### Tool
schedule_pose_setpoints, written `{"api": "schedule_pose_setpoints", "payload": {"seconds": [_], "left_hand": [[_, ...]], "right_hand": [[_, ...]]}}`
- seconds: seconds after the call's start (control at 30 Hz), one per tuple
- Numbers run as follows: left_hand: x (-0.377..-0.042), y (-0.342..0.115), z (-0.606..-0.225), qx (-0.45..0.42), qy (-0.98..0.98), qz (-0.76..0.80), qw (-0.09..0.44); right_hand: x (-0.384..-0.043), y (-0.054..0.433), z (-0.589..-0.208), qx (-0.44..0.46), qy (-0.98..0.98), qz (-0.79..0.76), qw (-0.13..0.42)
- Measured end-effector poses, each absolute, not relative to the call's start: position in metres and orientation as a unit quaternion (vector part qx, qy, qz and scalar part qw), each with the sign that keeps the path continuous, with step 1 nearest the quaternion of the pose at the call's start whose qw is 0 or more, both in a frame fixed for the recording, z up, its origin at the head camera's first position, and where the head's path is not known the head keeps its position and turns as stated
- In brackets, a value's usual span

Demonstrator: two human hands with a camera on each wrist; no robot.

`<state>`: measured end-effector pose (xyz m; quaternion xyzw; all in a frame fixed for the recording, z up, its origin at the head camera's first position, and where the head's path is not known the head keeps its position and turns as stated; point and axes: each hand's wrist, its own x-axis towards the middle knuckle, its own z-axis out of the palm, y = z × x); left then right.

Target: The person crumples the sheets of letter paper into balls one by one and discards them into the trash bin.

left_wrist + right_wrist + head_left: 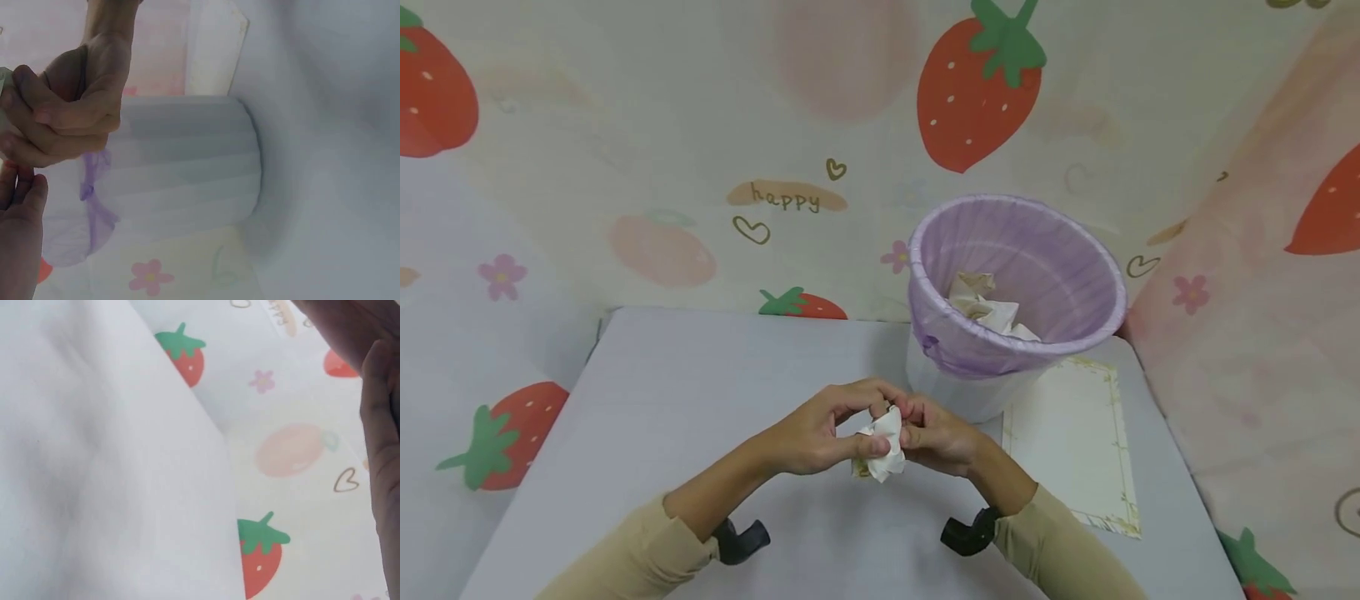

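Note:
A crumpled sheet of paper (887,442), white with a yellowish patterned edge, is held between both hands above the table. My left hand (827,429) grips it from the left, thumb across its front. From the right, my right hand (943,435) pinches it with curled fingers and thumb. Both hands meet at the paper in the head view. In the left wrist view the right hand (72,103) shows bent fingers, with only a sliver of the paper at the left edge. The right wrist view catches just part of the hands at its right edge.
A white trash bin (955,392) with a purple liner (1060,258) stands behind the right hand, holding several crumpled papers (992,312). A flat sheet with a patterned border (1075,442) lies on the white table (715,367) at right. Strawberry-printed sheeting (685,125) surrounds the table.

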<state>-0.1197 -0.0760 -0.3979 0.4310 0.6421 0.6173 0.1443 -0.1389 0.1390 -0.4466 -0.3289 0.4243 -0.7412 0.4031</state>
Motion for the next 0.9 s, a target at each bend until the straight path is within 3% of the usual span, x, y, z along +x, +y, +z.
{"api": "schedule_pose_setpoints", "payload": {"seconds": [0.2,0.47,0.77,0.9], "left_hand": [[-0.122,-0.078,-0.402,0.397,0.654,0.638,0.089],[-0.127,-0.08,-0.402,0.348,0.666,0.659,0.036],[-0.128,-0.075,-0.397,0.305,0.687,0.659,-0.005],[-0.13,-0.074,-0.398,0.3,0.686,0.662,-0.016]], "right_hand": [[-0.14,0.147,-0.445,-0.307,0.485,-0.739,0.352],[-0.136,0.155,-0.425,-0.275,0.633,-0.689,0.219],[-0.131,0.157,-0.412,-0.277,0.687,-0.656,0.146],[-0.126,0.158,-0.404,-0.304,0.76,-0.573,0.042]]}}
